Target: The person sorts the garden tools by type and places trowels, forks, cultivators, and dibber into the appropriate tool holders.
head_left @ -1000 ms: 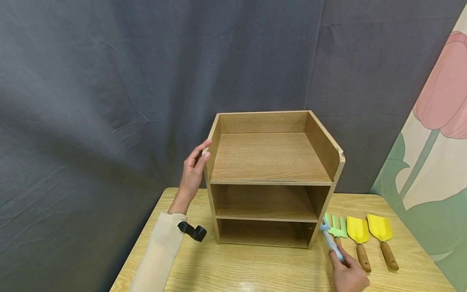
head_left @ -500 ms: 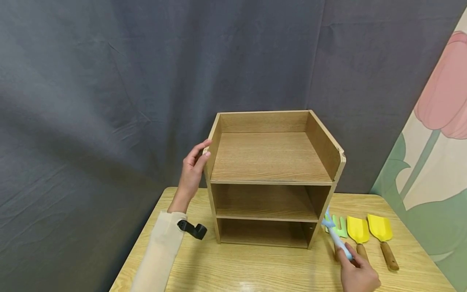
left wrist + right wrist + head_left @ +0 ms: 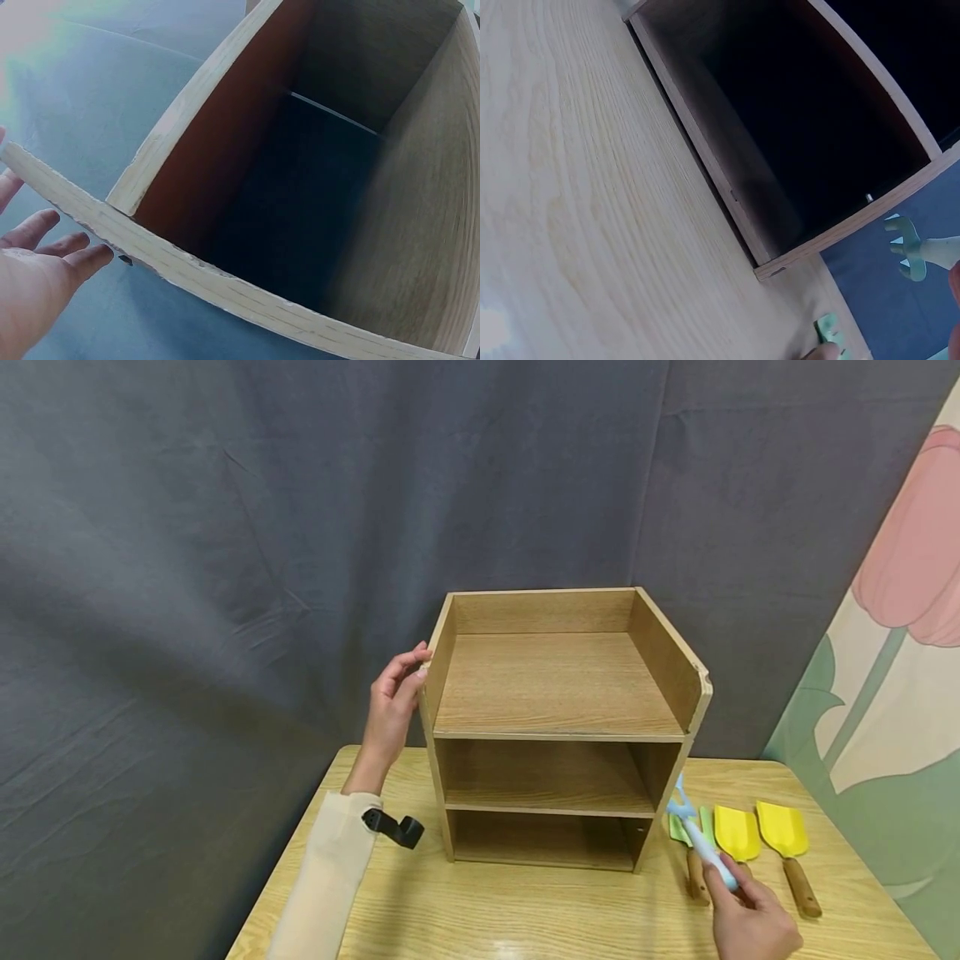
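In the head view my right hand (image 3: pixel 753 920) holds a light blue hand rake (image 3: pixel 705 842) by the end of its handle, prongs pointing away. It hovers over a green garden fork (image 3: pixel 696 877) with a wooden handle, hiding part of it. The rake's pronged head (image 3: pixel 907 249) shows beside the shelf in the right wrist view. My left hand (image 3: pixel 388 718) is at the upper left side panel of a wooden shelf unit (image 3: pixel 562 735), fingertips right at its front edge. In the left wrist view the fingers (image 3: pixel 84 259) lie loosely spread along the panel's outer face.
Two yellow shovels (image 3: pixel 737 833) with wooden handles lie right of the fork on the wooden table (image 3: pixel 480 914). A dark grey curtain (image 3: pixel 525 468) hangs behind. A tulip-patterned wall (image 3: pixel 892 710) borders the table's right side.
My right hand has shifted right with the blue rake, whose head has moved away from the shelf's side and over the green fork. My left fingertips have drawn slightly back from the panel edge.
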Demonstrator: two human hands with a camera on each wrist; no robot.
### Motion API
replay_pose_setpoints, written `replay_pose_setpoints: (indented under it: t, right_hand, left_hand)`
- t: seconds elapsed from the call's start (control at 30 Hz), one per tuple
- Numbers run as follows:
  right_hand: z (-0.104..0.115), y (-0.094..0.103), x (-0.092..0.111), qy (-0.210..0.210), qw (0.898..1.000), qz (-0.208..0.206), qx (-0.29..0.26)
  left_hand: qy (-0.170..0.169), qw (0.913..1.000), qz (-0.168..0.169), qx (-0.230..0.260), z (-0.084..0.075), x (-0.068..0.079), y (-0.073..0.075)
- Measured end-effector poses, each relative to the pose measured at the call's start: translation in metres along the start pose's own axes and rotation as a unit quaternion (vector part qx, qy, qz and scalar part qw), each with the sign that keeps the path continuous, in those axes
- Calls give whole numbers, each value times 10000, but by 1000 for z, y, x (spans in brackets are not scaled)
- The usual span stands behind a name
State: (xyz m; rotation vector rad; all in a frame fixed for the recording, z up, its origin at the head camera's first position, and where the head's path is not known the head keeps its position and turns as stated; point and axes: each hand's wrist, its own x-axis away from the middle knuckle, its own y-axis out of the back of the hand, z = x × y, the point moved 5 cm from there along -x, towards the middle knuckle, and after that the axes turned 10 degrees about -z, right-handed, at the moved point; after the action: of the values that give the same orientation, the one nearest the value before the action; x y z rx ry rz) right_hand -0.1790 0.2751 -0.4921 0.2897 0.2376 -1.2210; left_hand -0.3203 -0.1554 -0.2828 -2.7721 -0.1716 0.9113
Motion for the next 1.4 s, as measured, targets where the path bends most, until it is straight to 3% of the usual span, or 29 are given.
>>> replay_pose_setpoints:
  t: [0.17,0.57,0.77,1.0,1.4]
  right_hand:
    - [10,5,-2,-30,9995,38,-323]
    - [30,15,-8,185,9987,-77,-472]
    - [39,18,-12,453,9977,-175,-482]
    - [56,19,-19,1276,9884,-137,-811]
    - [73,20,-29,1358,9857,-155,-988]
  left_hand:
    - [11,10000,7,-38,-2,-2,-1]
    - [204,9990,195,-359,0,-4,-2]
    - [291,9990,214,-254,3,-5,1]
    - [244,9993,225,-179,6,-4,3]
    - [221,9994,156,-212,4,-3,9]
